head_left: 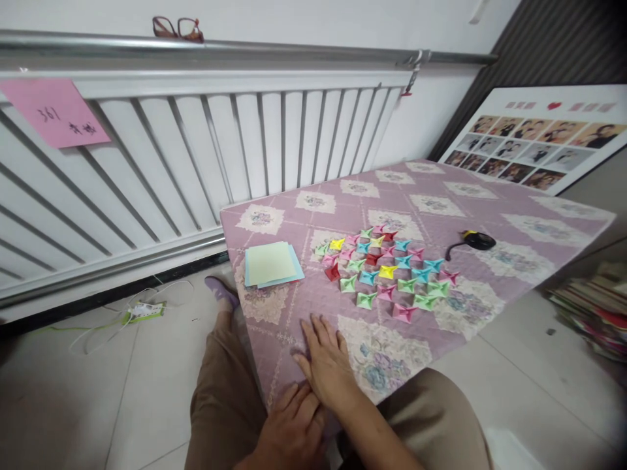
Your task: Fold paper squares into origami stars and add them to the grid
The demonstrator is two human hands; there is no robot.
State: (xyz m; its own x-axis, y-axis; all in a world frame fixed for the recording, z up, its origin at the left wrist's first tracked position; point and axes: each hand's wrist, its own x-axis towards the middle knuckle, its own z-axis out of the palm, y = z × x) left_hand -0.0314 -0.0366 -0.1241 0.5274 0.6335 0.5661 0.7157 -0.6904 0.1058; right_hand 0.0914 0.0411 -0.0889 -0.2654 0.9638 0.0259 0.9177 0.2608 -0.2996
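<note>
Folded paper pieces (386,272), a whole bunch of them in pink, green, blue, yellow and red, sit in loose rows on the floral tablecloth (304,313), at about one o'clock from the right hand (327,362). That hand's lying palm-down on the cloth, nothing in it, fingers a bit apart. The left hand (294,424) is tucked up against it at roughly seven o'clock, fingers bent and close together; can't tell if anything's under them. Stack of square paper (273,263), pale sheet on top, is at eleven o'clock, and some black-and-yellow gadget (479,241) is around two.
</note>
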